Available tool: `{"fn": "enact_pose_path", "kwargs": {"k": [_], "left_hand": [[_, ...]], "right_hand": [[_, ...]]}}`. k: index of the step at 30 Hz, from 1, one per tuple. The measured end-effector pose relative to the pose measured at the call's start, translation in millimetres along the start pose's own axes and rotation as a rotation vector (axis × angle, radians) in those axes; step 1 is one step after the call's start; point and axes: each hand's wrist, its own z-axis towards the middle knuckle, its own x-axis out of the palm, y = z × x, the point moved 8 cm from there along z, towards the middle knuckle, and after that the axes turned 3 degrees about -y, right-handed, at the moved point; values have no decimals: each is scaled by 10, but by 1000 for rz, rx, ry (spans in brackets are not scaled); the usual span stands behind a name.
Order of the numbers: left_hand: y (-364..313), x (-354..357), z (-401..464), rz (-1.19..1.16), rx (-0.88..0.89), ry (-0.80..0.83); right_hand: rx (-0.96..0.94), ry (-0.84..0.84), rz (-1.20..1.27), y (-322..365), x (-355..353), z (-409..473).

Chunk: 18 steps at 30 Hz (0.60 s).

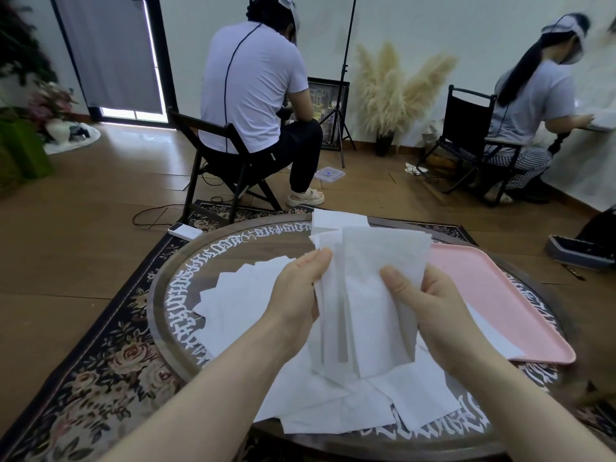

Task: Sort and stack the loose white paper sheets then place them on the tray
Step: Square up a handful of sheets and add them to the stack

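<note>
A round dark table [173, 271], its rim lettered in white, stood on a flowered rug [110, 358] over a wooden floor [66, 208]. Beyond it two people sat on folding chairs with their backs to the camera, one in a white shirt [253, 85], the other [530, 105] at the right wall; a vase of pale plumes [396, 91] stood between them. A pink tray [493, 295] lay on the table's right side, with part of a white sheet resting at its near edge. Loose sheets [246, 301] lay scattered and overlapping across the table's middle and near side. Above these, a bundle of sheets [370, 295] was held upright and uneven. The left hand [300, 291] gripped the bundle's left edge, fingers curled round it; the right hand [430, 301] gripped its right edge, thumb pressed on the front sheet.
</note>
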Motion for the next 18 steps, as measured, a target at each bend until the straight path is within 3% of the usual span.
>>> {"fn": "enact_pose_path", "kwargs": {"k": [18], "left_hand": [[25, 148, -67, -65, -49, 124]], "right_hand": [[33, 3, -121, -83, 70, 27]]}}
